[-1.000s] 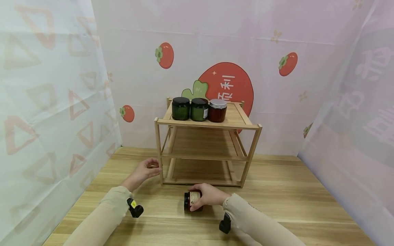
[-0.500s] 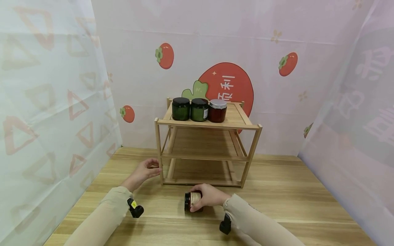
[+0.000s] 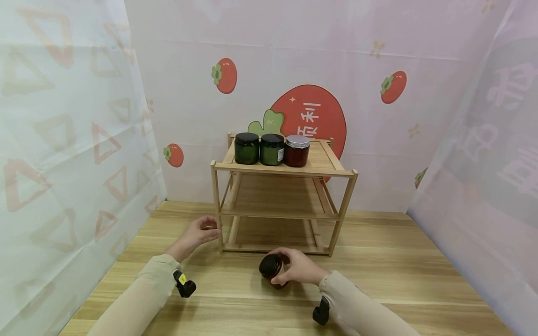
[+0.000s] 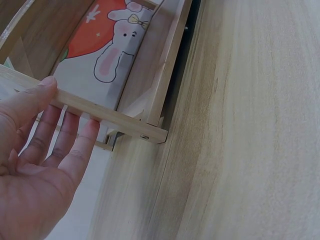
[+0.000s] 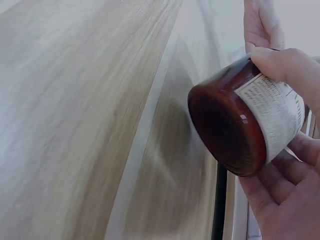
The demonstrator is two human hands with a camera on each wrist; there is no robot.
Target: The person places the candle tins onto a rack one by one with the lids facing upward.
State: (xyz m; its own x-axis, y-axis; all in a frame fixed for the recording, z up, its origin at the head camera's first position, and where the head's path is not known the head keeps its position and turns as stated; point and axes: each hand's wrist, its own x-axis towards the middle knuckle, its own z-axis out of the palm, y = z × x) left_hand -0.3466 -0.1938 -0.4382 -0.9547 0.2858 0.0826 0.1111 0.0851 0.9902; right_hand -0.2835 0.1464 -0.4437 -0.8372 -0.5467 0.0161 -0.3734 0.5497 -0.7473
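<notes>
A small brown jar (image 3: 271,266) with a black lid is held in my right hand (image 3: 296,267), in front of the rack. It is tilted, lid up and to the left in the head view. The right wrist view shows its dark glass base and the printed label on the jar (image 5: 272,112), with thumb and fingers around its sides. My left hand (image 3: 196,237) grips the front left post of the wooden rack (image 3: 279,216). In the left wrist view the thumb of the left hand (image 4: 47,165) lies on one side of the post (image 4: 110,117), fingertips on the other.
On the rack's top shelf stand two green jars (image 3: 246,149) (image 3: 272,150) with black lids and a dark red jar (image 3: 296,151) with a silver lid, side by side. The rack stands on the wooden table (image 3: 391,270), before a printed backdrop (image 3: 189,93).
My right hand has moved slightly right and turned the jar from lying sideways toward upright, so the lid now faces up and left. The left hand and rack have stayed put.
</notes>
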